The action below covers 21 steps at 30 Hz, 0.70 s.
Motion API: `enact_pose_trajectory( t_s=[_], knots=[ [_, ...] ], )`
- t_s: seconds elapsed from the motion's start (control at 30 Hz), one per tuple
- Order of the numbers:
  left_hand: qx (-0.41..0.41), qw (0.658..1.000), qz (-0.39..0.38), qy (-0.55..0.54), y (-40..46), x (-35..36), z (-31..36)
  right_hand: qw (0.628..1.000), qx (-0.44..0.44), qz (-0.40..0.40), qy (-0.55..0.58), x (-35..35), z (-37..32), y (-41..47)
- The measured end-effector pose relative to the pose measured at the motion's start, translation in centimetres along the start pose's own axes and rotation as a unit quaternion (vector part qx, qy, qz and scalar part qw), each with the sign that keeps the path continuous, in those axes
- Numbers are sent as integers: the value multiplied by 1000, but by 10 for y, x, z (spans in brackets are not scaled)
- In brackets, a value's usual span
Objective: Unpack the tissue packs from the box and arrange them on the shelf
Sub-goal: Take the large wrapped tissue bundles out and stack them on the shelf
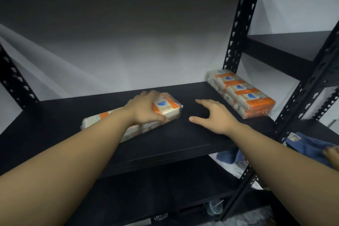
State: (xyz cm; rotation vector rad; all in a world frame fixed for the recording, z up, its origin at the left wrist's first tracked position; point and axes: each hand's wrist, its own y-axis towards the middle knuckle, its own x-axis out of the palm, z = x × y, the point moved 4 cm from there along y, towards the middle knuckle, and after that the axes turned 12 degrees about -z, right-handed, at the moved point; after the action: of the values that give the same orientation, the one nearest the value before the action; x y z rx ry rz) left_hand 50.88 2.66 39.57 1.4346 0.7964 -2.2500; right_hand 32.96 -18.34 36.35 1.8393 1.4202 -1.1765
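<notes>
At the centre of the frame the left hand [146,109] grips a long orange-and-white tissue pack [166,108] that lies slanted on the black shelf [183,134], fingers curled over its far end, while the right hand [216,115] hovers spread and empty just to the right of it. A stack of packs [242,93] already sits at the right end of the shelf by the upright post [236,38]. The step in hand looks like placing this pack; next it likely needs sliding right and squaring against the stack, both hands steadying its soft wrapper.

Storeroom, black slotted-steel shelf [165,134] against plain white wall [128,51], wrapped tissue packs [242,91] stocked on it
</notes>
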Motion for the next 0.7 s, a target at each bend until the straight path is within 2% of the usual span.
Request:
enact_pose_trajectory(
  t_s=[0.17, 0.33, 0.5, 0.6, 0.7],
  knots=[
    [103, 994, -47, -2, 27, 15, 73, 1000, -15, 0, 4, -26, 9, -13],
    [146, 986, -73, 26, 38, 25, 113, 999, -24, -31, 13, -39, 24, -22],
    [105, 987, -108, 53, 28, 8, 88, 997, -51, -60, -18, -44, 16, -19],
    [47, 986, -141, 70, 17, -8, 50, 993, -68, -69, -65, -44, -3, -6],
    [19, 982, -182, 53, 12, -14, 12, 986, -68, -116, -95, -43, -28, 11]
  ],
)
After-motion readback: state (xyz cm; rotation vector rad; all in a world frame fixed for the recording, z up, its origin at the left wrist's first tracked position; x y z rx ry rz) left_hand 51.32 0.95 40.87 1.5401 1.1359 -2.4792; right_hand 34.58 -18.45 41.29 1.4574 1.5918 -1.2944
